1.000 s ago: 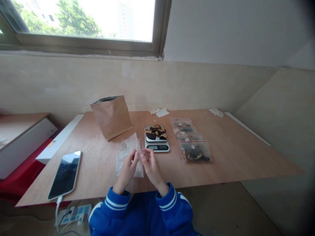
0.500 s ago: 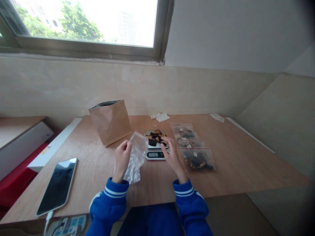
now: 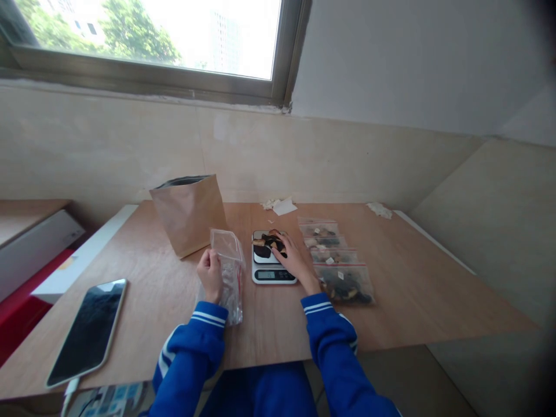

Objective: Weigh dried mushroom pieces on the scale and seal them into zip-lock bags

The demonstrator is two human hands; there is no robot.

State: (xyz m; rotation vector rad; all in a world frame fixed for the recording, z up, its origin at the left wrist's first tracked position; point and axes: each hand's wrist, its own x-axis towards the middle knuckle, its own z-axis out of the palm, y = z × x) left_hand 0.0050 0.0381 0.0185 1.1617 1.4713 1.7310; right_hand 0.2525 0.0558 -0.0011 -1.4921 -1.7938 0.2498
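Observation:
My left hand (image 3: 211,275) is closed on the clear zip bag (image 3: 230,284), which hangs limp beside it and looks empty. On the white digital scale (image 3: 256,274) lies a heap of dark and tan dried slices, perhaps dried mushroom (image 3: 262,251). My right hand (image 3: 296,260) reaches over the heap from the right, thumb on the near side and fingers on the far side, curled around some slices. Its palm side is hidden, and the scale's display digits are too small to read.
A brown paper pouch (image 3: 191,217) stands with its top open at the back left. Several filled zip bags (image 3: 347,284) lie overlapping to the right of the scale. A phone (image 3: 89,333) on a cable lies front left. Paper scraps (image 3: 284,206) sit near the wall.
My right hand has come down onto the dried slices and curled around them, and the heap has shifted left. My left hand has moved slightly left, away from the scale, with the zip bag.

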